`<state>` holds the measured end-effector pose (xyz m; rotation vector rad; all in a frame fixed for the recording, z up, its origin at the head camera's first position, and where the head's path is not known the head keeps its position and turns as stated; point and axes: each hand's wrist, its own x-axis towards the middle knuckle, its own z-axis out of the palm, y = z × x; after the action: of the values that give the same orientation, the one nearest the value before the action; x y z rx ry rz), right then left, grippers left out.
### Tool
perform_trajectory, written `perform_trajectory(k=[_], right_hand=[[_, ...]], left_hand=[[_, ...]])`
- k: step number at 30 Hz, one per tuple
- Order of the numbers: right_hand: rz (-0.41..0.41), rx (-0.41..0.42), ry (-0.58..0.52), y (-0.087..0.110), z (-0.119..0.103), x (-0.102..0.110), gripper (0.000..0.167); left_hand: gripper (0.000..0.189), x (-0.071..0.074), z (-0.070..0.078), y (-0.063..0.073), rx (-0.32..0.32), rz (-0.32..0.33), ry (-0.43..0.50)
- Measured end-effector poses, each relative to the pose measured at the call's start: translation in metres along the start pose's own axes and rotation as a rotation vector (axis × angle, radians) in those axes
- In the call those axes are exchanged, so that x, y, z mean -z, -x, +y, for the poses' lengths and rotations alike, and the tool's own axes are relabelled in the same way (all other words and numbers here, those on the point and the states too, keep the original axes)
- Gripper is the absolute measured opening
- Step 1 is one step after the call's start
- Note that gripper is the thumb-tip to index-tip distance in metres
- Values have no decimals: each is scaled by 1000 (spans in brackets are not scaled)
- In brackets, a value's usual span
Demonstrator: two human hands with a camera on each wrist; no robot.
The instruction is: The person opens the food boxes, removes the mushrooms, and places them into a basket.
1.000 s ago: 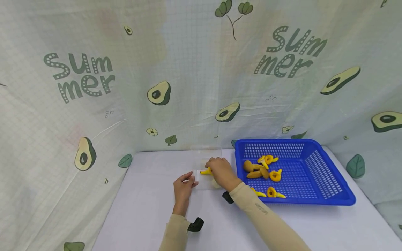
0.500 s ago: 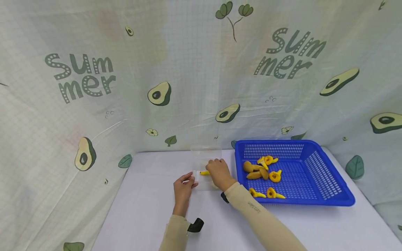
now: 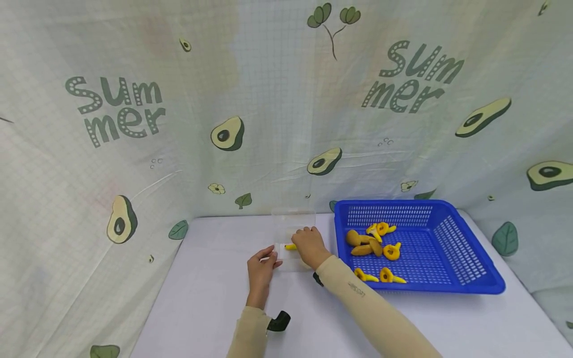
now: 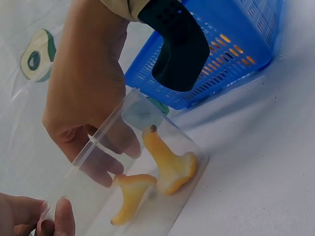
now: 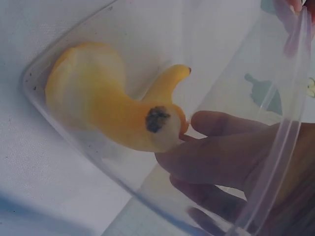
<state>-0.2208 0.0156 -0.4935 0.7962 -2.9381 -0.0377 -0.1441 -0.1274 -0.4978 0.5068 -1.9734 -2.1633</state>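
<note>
A clear plastic box (image 4: 194, 140) stands on the table with two yellow chanterelle mushrooms inside. One chanterelle (image 4: 170, 167) has its cap at the box bottom and its stem up. Beside it lies another chanterelle (image 4: 133, 196), its stem tip visible in the head view. My left hand (image 3: 261, 271) pinches the left edge of the box between thumb and fingers. The right hand (image 3: 309, 246) reaches into the box from above; its fingertips are at the second chanterelle's cap edge. In the left wrist view a gap shows between thumb and fingers. The head view hides most of both mushrooms.
A blue perforated basket (image 3: 447, 288) stands right of the box. It holds several yellow chanterelles (image 3: 392, 251) and several brown mushrooms (image 3: 363, 247). Behind the table hangs a printed curtain (image 3: 268, 99). Beneath everything lies a white tabletop (image 3: 215, 288).
The right hand has shifted slightly left and down over the box, covering more of the yellow chanterelle. Its forearm has swung left, uncovering a chanterelle near the basket's front edge. The left hand stays put.
</note>
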Motion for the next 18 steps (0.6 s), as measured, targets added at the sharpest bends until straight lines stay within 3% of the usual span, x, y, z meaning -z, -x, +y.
perform_trajectory(k=[9,14,18], right_hand=[[-27,52,37,-13,0,-3,11],[16,89,75,-15,0,-6,8],[52,109,46,-13,3,-7,12]], left_hand=[[31,1,-27,-16,-6,29,13],[32,0,-27,-15,-18,26,23],[32,0,-26,-14,-20,23,25]])
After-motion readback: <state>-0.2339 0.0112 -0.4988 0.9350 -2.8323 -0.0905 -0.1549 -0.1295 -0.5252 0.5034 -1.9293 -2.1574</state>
